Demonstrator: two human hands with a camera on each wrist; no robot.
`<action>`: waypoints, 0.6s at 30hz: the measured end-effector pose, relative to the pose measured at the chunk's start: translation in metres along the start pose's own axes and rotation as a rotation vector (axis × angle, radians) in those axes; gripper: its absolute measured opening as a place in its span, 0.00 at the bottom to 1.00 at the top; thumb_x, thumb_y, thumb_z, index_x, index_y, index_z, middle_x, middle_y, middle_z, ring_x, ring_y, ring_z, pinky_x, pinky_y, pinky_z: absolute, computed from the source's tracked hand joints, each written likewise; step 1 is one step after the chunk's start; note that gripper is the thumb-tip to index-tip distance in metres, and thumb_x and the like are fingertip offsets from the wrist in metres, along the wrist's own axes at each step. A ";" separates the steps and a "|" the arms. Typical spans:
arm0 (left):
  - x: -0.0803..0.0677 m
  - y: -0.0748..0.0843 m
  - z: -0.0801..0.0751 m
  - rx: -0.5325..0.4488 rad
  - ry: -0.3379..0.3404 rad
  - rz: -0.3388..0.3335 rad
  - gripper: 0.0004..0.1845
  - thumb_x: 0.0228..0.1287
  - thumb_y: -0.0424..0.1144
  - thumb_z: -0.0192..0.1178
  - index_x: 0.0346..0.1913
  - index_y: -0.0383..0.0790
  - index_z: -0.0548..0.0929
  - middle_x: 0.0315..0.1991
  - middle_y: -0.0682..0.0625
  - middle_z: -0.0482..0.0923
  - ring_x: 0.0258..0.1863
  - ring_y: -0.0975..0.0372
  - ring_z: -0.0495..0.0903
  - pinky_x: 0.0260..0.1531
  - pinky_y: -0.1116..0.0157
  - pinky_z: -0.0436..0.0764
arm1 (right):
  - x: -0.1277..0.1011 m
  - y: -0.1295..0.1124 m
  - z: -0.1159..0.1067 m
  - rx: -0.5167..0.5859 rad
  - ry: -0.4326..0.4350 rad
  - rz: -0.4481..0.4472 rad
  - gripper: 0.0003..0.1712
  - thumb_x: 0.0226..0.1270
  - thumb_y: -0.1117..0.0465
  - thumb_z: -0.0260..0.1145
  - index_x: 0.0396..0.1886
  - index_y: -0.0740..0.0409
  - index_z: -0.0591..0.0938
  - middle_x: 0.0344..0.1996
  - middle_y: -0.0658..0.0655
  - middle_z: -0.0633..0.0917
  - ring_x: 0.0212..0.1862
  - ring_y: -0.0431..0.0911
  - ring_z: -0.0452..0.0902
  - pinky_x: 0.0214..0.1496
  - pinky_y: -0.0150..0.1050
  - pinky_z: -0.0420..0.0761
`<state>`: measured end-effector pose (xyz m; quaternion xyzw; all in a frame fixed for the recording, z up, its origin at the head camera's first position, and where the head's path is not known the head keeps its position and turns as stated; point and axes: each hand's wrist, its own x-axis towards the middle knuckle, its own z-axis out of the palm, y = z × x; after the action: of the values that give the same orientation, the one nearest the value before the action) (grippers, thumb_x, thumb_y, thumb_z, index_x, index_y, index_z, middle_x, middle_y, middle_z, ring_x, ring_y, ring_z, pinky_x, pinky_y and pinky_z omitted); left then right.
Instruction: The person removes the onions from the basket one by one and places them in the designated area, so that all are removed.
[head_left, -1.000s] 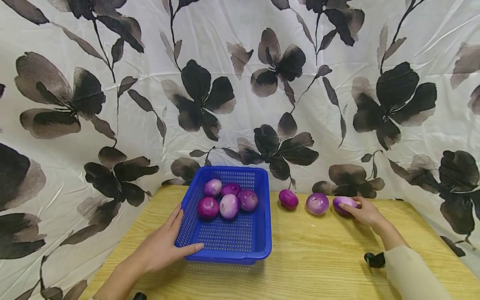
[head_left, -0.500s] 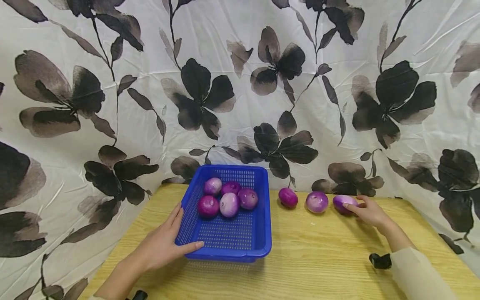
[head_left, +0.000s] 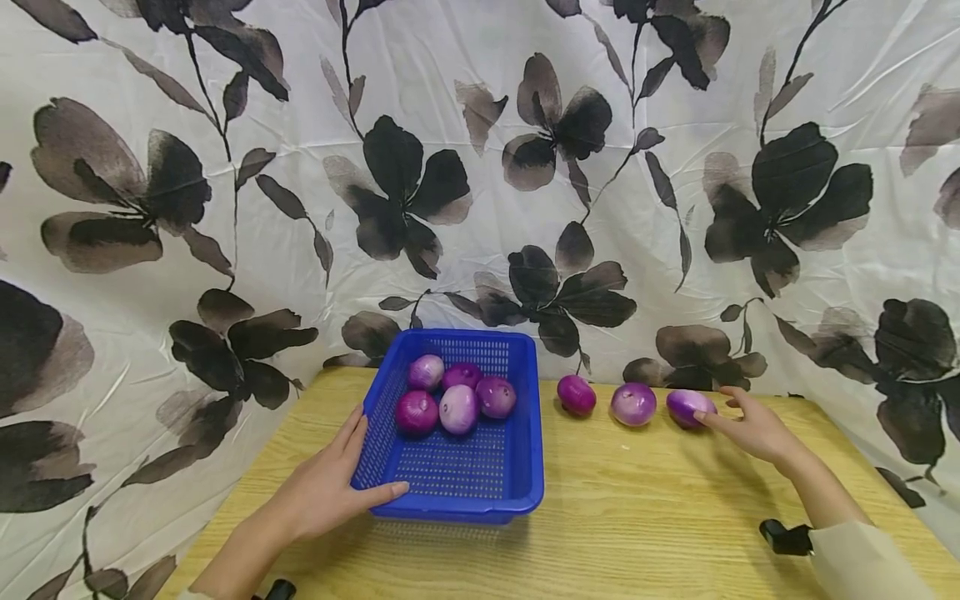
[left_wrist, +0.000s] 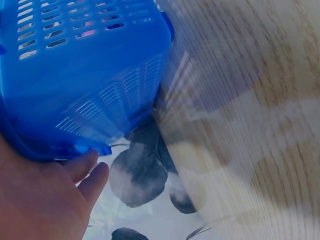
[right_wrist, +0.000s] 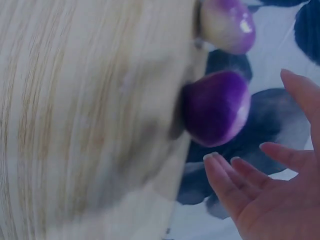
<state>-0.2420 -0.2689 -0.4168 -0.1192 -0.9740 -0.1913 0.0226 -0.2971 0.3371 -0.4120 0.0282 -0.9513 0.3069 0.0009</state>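
Observation:
A blue plastic basket [head_left: 457, 479] stands on the wooden table [head_left: 637, 517] with several purple onions [head_left: 457, 400] at its far end. My left hand [head_left: 322, 496] rests against its near left corner, fingers straight along the side wall and thumb along the front rim; the left wrist view shows the basket [left_wrist: 80, 75] just above the left hand [left_wrist: 45, 200]. Three more onions lie in a row right of the basket. My right hand [head_left: 750, 425] is open beside the rightmost onion [head_left: 688, 407], fingers spread. In the right wrist view this onion [right_wrist: 217, 107] sits just clear of the fingertips [right_wrist: 220, 170].
The other two onions [head_left: 576, 395] [head_left: 633, 404] lie between the basket and my right hand. A white cloth with dark flowers [head_left: 480, 167] hangs close behind the table and drapes past its edges. Bare wood stretches along the front of the table.
My right hand has let go of the rightmost onion and drawn back slightly to the right with its fingers spread. The left hand and the basket have stayed put.

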 end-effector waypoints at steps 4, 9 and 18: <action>-0.001 0.000 0.001 0.002 0.014 0.014 0.70 0.53 0.83 0.54 0.82 0.34 0.44 0.83 0.38 0.41 0.74 0.34 0.61 0.62 0.32 0.69 | -0.006 -0.012 0.000 0.008 0.015 -0.041 0.48 0.77 0.44 0.62 0.74 0.79 0.56 0.67 0.86 0.63 0.61 0.78 0.71 0.52 0.63 0.81; 0.000 0.000 0.001 0.002 0.015 0.019 0.70 0.53 0.83 0.55 0.82 0.33 0.45 0.83 0.38 0.41 0.74 0.34 0.61 0.62 0.33 0.69 | -0.009 -0.031 0.006 0.018 0.049 -0.124 0.46 0.74 0.48 0.66 0.72 0.79 0.60 0.64 0.84 0.69 0.58 0.74 0.76 0.50 0.59 0.83; 0.000 0.000 0.000 -0.007 0.004 0.009 0.70 0.53 0.83 0.55 0.82 0.33 0.46 0.83 0.39 0.39 0.74 0.34 0.60 0.62 0.32 0.68 | -0.012 -0.069 0.020 0.084 0.063 -0.264 0.38 0.72 0.55 0.69 0.71 0.74 0.66 0.63 0.80 0.72 0.59 0.74 0.76 0.57 0.63 0.80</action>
<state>-0.2421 -0.2686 -0.4169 -0.1232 -0.9727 -0.1949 0.0252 -0.2806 0.2704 -0.3883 0.1435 -0.9252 0.3444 0.0697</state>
